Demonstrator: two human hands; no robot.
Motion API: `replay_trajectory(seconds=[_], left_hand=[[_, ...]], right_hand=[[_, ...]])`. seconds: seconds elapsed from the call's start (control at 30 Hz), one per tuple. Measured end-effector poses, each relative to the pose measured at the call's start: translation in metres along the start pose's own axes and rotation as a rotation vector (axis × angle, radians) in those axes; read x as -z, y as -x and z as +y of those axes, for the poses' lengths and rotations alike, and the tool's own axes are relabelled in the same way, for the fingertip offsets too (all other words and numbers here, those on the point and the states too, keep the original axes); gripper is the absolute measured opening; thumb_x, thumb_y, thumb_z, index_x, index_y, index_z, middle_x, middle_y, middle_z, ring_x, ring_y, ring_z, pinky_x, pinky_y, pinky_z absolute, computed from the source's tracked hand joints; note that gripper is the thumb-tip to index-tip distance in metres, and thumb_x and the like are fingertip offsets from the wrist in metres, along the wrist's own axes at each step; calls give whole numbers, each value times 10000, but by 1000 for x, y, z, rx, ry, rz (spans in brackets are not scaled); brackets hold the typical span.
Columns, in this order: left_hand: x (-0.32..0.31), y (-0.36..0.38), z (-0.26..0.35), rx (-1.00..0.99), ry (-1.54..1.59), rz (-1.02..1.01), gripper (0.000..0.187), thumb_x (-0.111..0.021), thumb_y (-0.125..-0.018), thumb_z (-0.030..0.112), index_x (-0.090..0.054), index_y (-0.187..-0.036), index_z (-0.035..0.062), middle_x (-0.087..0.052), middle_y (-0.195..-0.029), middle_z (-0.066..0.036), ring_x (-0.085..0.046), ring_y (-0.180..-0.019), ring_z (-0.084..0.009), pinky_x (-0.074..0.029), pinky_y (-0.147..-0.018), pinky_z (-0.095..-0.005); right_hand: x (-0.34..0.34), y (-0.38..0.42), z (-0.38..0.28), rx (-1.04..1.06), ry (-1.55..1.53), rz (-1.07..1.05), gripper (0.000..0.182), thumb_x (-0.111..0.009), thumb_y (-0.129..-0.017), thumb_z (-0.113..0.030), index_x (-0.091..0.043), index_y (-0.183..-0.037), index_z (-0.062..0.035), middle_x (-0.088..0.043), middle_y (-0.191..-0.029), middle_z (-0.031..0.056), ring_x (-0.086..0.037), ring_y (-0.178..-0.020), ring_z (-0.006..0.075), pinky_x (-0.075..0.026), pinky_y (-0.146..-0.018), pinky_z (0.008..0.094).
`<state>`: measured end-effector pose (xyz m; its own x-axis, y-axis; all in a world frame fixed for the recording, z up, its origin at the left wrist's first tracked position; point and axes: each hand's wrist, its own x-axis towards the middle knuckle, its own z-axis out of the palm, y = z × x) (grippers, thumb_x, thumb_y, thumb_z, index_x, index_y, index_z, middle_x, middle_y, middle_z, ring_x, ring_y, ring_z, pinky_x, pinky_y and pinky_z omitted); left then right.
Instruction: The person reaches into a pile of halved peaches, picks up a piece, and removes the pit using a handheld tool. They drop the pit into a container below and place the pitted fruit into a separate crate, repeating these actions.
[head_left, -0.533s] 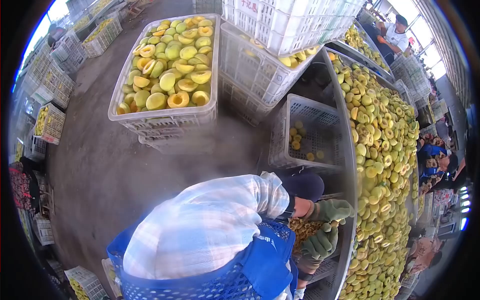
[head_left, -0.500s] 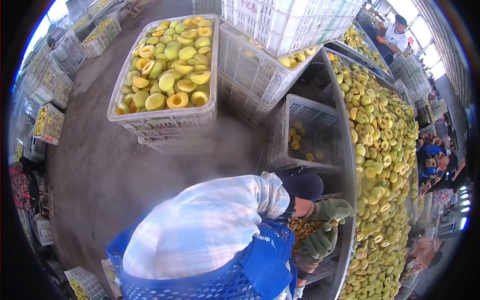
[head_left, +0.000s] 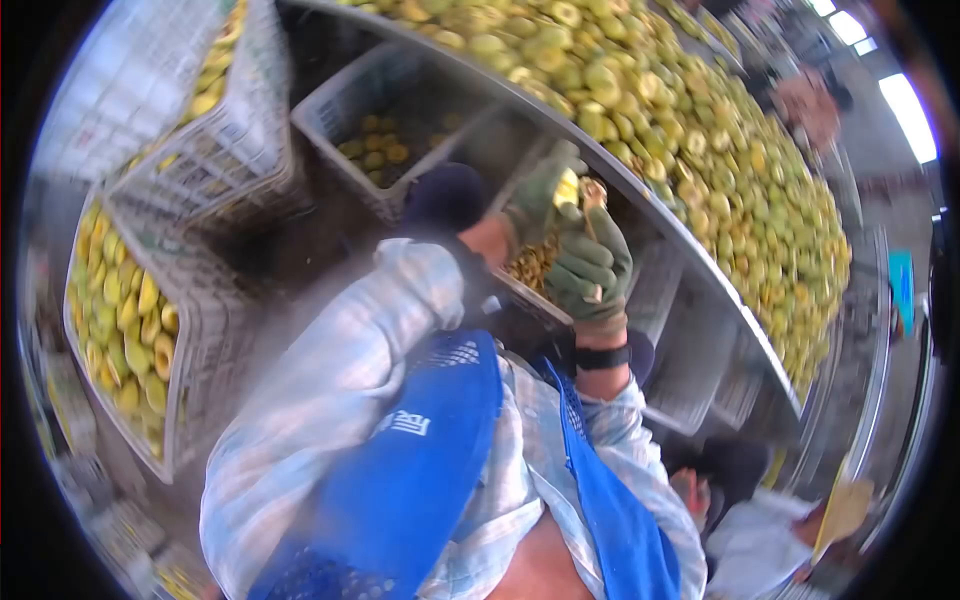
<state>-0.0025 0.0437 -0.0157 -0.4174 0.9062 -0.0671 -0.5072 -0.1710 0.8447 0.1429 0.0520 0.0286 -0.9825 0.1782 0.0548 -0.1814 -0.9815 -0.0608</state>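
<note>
green knit gloves cover both of my hands, which are close together on the near side of the metal table edge (head_left: 690, 255). my left hand (head_left: 540, 195) is partly closed, its fingers curled round a small yellow-green fruit piece (head_left: 567, 188); the piece sits at the fingertip end of that grip, on the side facing my other hand, well forward of my wrist. my right hand (head_left: 588, 262) is mostly folded, with a finger reaching up just beside the fruit piece. a brownish bit (head_left: 594, 190) shows at that fingertip, too blurred for me to name, and i cannot tell whether the finger touches the fruit or just comes near it. a small pale spot lies against the folded fingers, also unclear.

below my hands, partly hidden by them, is a container of brown bits (head_left: 530, 268). beyond the metal edge spreads a heap of yellow-green fruit halves (head_left: 700, 170). to the left, on my side of that edge, stands a crate (head_left: 335, 105) with a few yellow fruits (head_left: 375, 145) in it. my blue apron (head_left: 410, 480) hangs beneath my forearms.
</note>
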Motion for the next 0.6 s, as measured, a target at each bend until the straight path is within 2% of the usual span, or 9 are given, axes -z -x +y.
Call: replay_trajectory(seconds=[0.03, 0.1, 0.2, 0.23, 0.3, 0.37, 0.43, 0.53, 0.6], left_hand=[[-4, 3, -6, 57, 176, 96, 593, -451, -985, 537, -553, -1280, 33, -673, -1012, -146, -644, -847, -201, -533, -738, -309], [15, -8, -15, 205, 201, 15, 600, -412, -987, 558, -540, -1318, 74, -689, -1048, -131, -659, -758, -199, -549, -692, -304], [21, -14, -3, 212, 111, 97, 546, -457, -976, 523, -541, -1323, 110, -687, -1039, -125, -669, -687, -227, -546, -598, -294], [25, -14, 4, 222, 89, 122, 530, -473, -971, 506, -540, -1324, 116, -687, -1029, -127, -671, -663, -236, -543, -565, -287], [39, -17, 20, 145, 67, 146, 475, -519, -956, 440, -553, -1285, 99, -681, -988, -112, -677, -650, -238, -536, -529, -269], [54, -23, 47, 116, -59, 307, 429, -560, -949, 390, -570, -1252, 87, -674, -979, -93, -665, -654, -210, -528, -524, -280], [110, -50, 31, -138, -175, 411, 405, -595, -943, 342, -588, -1242, 68, -664, -976, -69, -653, -728, -152, -516, -579, -246], [169, -85, 29, -508, -933, 522, 428, -600, -946, 320, -588, -1260, 29, -673, -1021, -64, -643, -843, -176, -510, -699, -295], [156, -93, 43, -660, -1133, 462, 449, -592, -948, 328, -578, -1286, 33, -686, -999, -87, -644, -880, -212, -505, -754, -328]], right_hand=[[6, 4, -6, 25, 112, -39, 475, -312, -1069, -324, -474, -1259, 81, -403, -577, -89, -409, -418, 7, -368, -410, 225], [7, 12, -16, 17, 77, 135, 457, -418, -1034, -363, -575, -1147, 51, -435, -570, -62, -443, -415, 60, -408, -433, 250], [43, 11, -21, -101, 1274, 1093, 412, -567, -958, -362, -599, -1120, 16, -590, -687, 44, -531, -463, 152, -441, -430, 305], [65, 15, -18, 87, 1294, 1064, 372, -653, -893, -354, -626, -1007, -1, -641, -729, 136, -581, -504, 221, -471, -454, 327], [59, 19, -19, 138, 946, 1062, 345, -641, -905, -336, -636, -970, 3, -623, -690, 133, -577, -503, 213, -467, -448, 345], [67, 24, -21, 162, 931, 1073, 360, -638, -906, -346, -646, -976, 7, -617, -673, 131, -568, -489, 217, -460, -441, 345], [73, 31, -19, 174, 923, 1062, 375, -635, -907, -355, -654, -974, 13, -611, -655, 127, -557, -473, 219, -453, -437, 344], [85, 37, -14, 177, 863, 999, 403, -629, -909, -372, -665, -930, 28, -597, -610, 111, -544, -442, 215, -437, -430, 327], [82, 35, -8, 183, 929, 1002, 391, -622, -911, -360, -663, -927, 29, -599, -607, 104, -557, -451, 208, -434, -426, 319]])
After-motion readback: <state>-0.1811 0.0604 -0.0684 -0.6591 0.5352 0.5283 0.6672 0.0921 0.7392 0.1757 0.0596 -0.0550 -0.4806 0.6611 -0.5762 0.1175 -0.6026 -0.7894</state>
